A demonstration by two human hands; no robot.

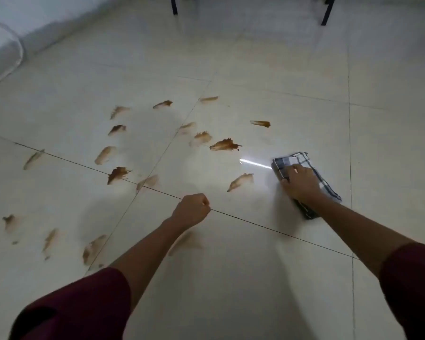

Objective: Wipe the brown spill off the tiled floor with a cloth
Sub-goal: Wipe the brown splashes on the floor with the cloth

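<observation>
- Right hand (302,184): fingers curled down over the cloth (304,177), gripping it against the floor (255,69); the fingertips lie on the cloth's near-left edge.
- Cloth: a folded checked piece, grey-blue with dark lines — it lies flat on the tile at right, partly under the hand and wrist, its far end blurred. No label or writing can be read on it.
- Left hand (192,209): fingers closed into a fist that holds nothing, over a grout line near the middle of the view.
- Both forearms are bare, with dark red sleeves (79,305) pushed up near the elbows.
- Spill (225,144): many brown smears scattered over the pale tiles, mostly left of the cloth and beyond the left hand — the darkest patches sit near the centre and at centre left; paler streaks trail to the lower left, and one shows just beside the left forearm. The nearest smear to the cloth lies just to its left, apart from it.
- A bright streak of reflected light (254,164) shines on the tile next to the cloth.
- Dark furniture legs (328,11) stand at the far edge, and a pale rounded object (8,55) shows at the upper left by the wall.
</observation>
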